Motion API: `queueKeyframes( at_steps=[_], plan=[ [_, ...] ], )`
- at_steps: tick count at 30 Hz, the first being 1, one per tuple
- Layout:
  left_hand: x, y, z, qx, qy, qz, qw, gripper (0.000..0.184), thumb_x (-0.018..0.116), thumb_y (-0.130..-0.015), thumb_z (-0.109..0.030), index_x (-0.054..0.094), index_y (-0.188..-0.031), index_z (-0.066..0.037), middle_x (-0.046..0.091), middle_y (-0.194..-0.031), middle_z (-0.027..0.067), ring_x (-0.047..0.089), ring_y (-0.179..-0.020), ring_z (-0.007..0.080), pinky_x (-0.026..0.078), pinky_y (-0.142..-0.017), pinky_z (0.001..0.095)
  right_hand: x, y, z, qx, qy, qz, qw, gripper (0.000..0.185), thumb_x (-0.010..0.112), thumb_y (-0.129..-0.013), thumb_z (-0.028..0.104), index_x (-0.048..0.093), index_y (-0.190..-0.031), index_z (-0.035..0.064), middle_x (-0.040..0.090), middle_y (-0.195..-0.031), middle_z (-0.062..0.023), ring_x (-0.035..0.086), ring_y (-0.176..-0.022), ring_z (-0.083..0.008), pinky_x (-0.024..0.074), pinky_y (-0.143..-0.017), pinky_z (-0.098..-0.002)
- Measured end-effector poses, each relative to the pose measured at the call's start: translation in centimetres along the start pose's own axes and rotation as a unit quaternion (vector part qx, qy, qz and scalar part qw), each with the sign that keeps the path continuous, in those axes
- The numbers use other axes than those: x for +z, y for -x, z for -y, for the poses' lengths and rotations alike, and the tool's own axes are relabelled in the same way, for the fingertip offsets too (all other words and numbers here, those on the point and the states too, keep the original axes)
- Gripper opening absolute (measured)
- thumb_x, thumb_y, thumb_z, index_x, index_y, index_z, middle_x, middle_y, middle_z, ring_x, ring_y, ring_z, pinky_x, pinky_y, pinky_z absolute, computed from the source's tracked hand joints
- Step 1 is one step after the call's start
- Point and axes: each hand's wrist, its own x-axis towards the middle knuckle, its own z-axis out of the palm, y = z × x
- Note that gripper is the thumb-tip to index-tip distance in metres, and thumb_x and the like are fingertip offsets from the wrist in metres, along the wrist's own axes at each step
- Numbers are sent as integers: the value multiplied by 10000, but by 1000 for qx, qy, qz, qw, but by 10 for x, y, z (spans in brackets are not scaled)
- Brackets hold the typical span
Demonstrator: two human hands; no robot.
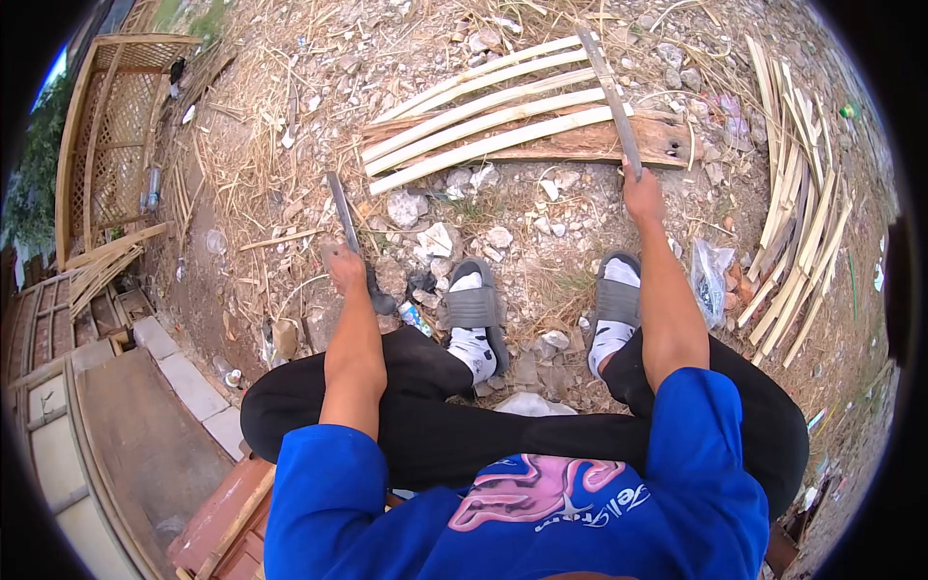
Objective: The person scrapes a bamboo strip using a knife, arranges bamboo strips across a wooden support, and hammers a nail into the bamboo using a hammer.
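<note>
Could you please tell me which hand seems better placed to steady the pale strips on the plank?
Likely the right hand: its long bar crosses the pale strips, while the left hand holds its tool away from them.

Diffuse daylight is illuminating the ground evenly, shadows are remaining soft, and the wide lens is bending edges inside a black rim.

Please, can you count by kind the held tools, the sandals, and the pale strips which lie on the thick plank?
Held tools: 2
Sandals: 2
Pale strips on the plank: 5
Total: 9
</note>
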Motion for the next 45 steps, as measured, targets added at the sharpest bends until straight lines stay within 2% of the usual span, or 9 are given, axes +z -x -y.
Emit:
queueKeyframes(
  at_steps=[3, 6, 14, 25, 33, 36, 40, 42, 45],
  plan=[
    [-4, 12, -33, 2, -16, -49, 999, 549, 526, -951, -427, 442, -1358, -69, 466, -1348, 228, 443, -1237, 414, 373, -1004, 532, -2, 1, 2, -3, 1, -1, 1000, 710, 372, -923, 686, 626, -1148, 63, 650, -1121, -256, 588, -1098, -457, 445, -919, -532],
    [7, 18, -81, 244, 9, -104, 964, 485, 581, -928, -348, 487, -1314, -70, 476, -1302, 218, 429, -1227, 407, 370, -1005, 529, 1, -4, -1, 6, -1, 6, 1000, 718, 370, -921, 692, 627, -1154, 64, 644, -1135, -261, 585, -1106, -458, 442, -928, -533],
    [40, 148, -232, 606, 42, 82, 790, 523, 640, -885, -307, 485, -1349, -123, 450, -1404, 116, 393, -1315, 370, 328, -1069, 562, -2, -16, -2, 13, 10, 68, 998, 674, 366, -945, 629, 605, -1251, 78, 613, -1245, -234, 557, -1187, -423, 431, -995, -515],
    [107, 211, -298, 589, -161, 159, 776, 761, 312, -924, -717, 147, -1557, -327, 19, -1642, 42, -26, -1491, 390, 20, -1121, 707, -13, -10, 2, 29, 21, 95, 995, 663, 385, -935, 624, 617, -1249, 89, 627, -1239, -214, 573, -1184, -398, 429, -998, -508],
    [110, 211, -297, 590, -185, 138, 774, 825, 329, -873, -784, 105, -1554, -375, 9, -1643, 20, -22, -1494, 377, 45, -1118, 713, -41, -8, 28, 33, 172, 146, 974, 712, 359, -940, 652, 618, -1264, 73, 627, -1255, -197, 592, -1170, -385, 444, -990, -518],
    [108, 213, -297, 588, -197, 134, 773, 845, 342, -860, -794, 100, -1554, -377, 8, -1643, 22, -25, -1494, 377, 55, -1115, 716, -80, -26, 45, -29, 272, 185, 944, 691, 367, -949, 626, 610, -1282, 72, 617, -1274, -193, 597, -1165, -374, 453, -994, -498],
    [102, 216, -299, 596, -223, 121, 762, 887, 354, -844, -810, 81, -1558, -359, 8, -1641, 54, -8, -1492, 387, 72, -1123, 707, -193, -61, 71, -176, 331, 69, 924, 540, 510, -939, 486, 606, -1239, 48, 633, -1241, -189, 613, -1139, -343, 483, -978, -466],
    [97, 218, -298, 592, -225, 132, 762, 899, 370, -840, -808, 71, -1558, -357, 6, -1640, 57, 0, -1492, 386, 84, -1121, 707, -247, -50, 83, -279, 354, -23, 893, 390, 578, -914, 396, 610, -1060, 36, 685, -990, -210, 652, -951, -386, 501, -831, -465],
    [100, 215, -299, 596, -217, 131, 762, 904, 372, -839, -809, 70, -1559, -353, 9, -1640, 60, 5, -1492, 387, 84, -1121, 707, -282, -5, 88, -364, 341, -6, 867, 337, 572, -921, 348, 600, -1059, 42, 681, -912, -191, 654, -873, -382, 500, -793, -465]
  ],
)
